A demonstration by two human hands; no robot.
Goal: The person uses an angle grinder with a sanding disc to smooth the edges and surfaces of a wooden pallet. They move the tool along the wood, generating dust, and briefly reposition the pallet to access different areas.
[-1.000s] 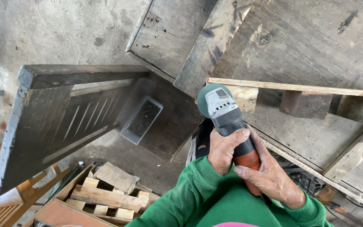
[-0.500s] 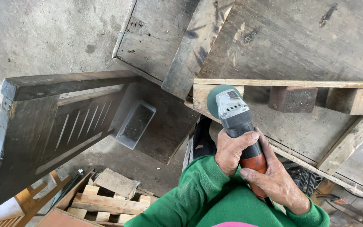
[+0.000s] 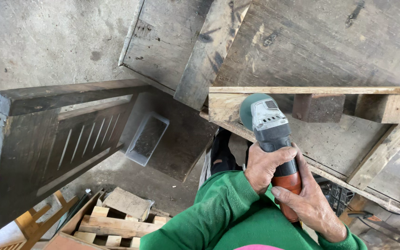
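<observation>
Here, both hands wrapped tight on angle grinder [image 3: 274, 143]: left hand [image 3: 265, 166] grips grey mid-body, right hand [image 3: 309, 203] closes round orange rear handle. Green disc guard [image 3: 251, 110] sits at corner of pale wooden plank [image 3: 320, 90], w/ dark wood block [image 3: 318, 107] just beside. Lower left: dark slatted panel [image 3: 61, 139], clear plastic tray [image 3: 147, 139], scrap wood pile [image 3: 116, 217] on concrete floor [image 3: 47, 41].
</observation>
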